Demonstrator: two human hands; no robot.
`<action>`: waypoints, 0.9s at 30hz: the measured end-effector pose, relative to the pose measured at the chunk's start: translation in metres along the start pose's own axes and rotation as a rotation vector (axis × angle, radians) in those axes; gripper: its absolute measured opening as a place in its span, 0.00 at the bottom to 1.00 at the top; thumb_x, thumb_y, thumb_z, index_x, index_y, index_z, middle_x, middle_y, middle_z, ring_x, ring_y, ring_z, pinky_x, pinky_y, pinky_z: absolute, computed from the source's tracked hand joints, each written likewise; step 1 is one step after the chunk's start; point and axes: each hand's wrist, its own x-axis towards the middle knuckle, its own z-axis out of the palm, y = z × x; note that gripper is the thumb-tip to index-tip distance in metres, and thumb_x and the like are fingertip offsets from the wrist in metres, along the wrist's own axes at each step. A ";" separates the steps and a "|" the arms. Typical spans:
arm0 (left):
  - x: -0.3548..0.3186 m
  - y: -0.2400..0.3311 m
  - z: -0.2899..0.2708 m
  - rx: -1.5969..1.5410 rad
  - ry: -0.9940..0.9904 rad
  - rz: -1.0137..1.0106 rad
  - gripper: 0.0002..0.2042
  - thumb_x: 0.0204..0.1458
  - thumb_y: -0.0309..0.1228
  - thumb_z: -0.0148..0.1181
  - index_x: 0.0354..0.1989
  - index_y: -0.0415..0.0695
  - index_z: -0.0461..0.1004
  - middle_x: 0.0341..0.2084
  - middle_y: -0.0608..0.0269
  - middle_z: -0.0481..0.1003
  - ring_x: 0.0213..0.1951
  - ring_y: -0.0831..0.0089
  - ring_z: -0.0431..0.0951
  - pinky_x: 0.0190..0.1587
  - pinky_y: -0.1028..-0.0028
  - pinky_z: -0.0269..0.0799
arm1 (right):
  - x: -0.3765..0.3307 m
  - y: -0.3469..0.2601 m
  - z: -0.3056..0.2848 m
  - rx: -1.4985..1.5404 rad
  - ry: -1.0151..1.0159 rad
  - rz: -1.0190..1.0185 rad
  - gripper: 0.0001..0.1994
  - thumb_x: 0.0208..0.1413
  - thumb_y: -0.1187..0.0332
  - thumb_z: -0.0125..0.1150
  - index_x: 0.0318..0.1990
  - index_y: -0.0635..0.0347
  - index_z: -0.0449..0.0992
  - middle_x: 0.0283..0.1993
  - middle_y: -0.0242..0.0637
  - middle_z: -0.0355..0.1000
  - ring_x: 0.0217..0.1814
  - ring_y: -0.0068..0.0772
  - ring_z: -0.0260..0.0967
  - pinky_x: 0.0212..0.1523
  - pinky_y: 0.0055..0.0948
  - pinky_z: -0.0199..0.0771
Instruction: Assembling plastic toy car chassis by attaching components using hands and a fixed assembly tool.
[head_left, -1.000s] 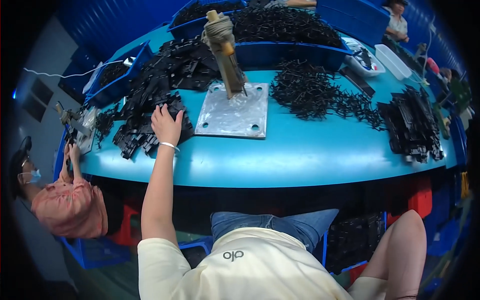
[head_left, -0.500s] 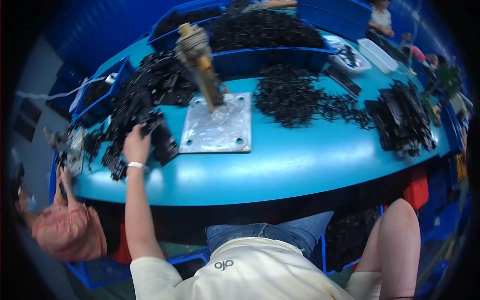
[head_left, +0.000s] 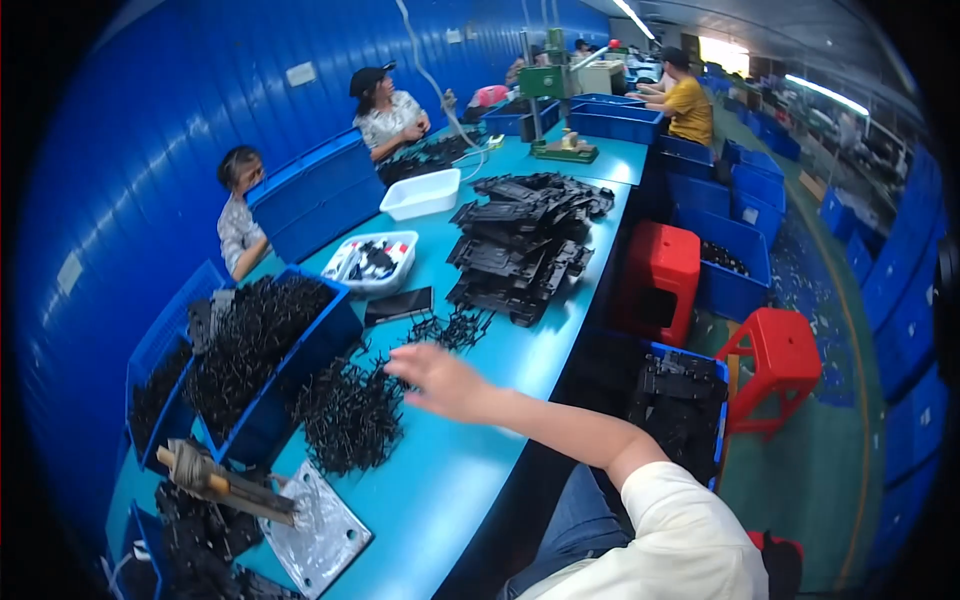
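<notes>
My right hand (head_left: 440, 380) reaches across the table, slightly blurred, its fingers stretched out and nothing clearly held. It is over the near edge of a heap of thin black branching plastic pieces (head_left: 350, 415). Scattered pieces of the same kind (head_left: 450, 328) trail off beyond the hand. Farther along lies a stack of flat black plastic parts (head_left: 525, 240). A metal base plate (head_left: 318, 530) with corner holes carries a post with a wrapped handle (head_left: 215, 475), at the lower left. My left hand is out of view.
Blue bins (head_left: 290, 385) of black pieces line the far side. A dark flat phone-like slab (head_left: 399, 306), a filled white tray (head_left: 385, 283) and another white tray (head_left: 420, 195) stand beyond. Red stools (head_left: 780, 360) and a blue crate (head_left: 722, 420) are right of the table. Co-workers sit around it.
My view has swung to the right along the table. The left hand, earlier at the flat black parts, has left the picture. My right arm has come up from beside my leg over the table.
</notes>
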 end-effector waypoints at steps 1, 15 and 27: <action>-0.013 0.006 0.016 -0.122 -0.045 -0.159 0.10 0.42 0.25 0.46 0.33 0.33 0.63 0.30 0.54 0.65 0.31 0.68 0.64 0.35 0.71 0.62 | -0.011 0.016 0.021 -0.176 -0.114 -0.005 0.21 0.38 0.67 0.55 0.44 0.54 0.59 0.46 0.43 0.55 0.47 0.41 0.53 0.39 0.35 0.60; -0.056 -0.150 0.059 0.297 -0.640 -0.045 0.15 0.39 0.20 0.50 0.39 0.34 0.60 0.36 0.54 0.65 0.37 0.68 0.65 0.41 0.74 0.60 | 0.020 0.076 0.057 -0.450 -0.147 -0.334 0.05 0.33 0.70 0.48 0.21 0.56 0.61 0.26 0.32 0.56 0.35 0.28 0.54 0.29 0.25 0.56; -0.061 -0.228 0.111 1.176 -0.050 1.178 0.19 0.45 0.46 0.42 0.34 0.45 0.70 0.32 0.61 0.69 0.34 0.71 0.69 0.36 0.70 0.63 | 0.082 0.085 0.034 0.182 -0.592 0.229 0.11 0.41 0.69 0.51 0.33 0.62 0.63 0.26 0.44 0.65 0.32 0.43 0.63 0.31 0.36 0.61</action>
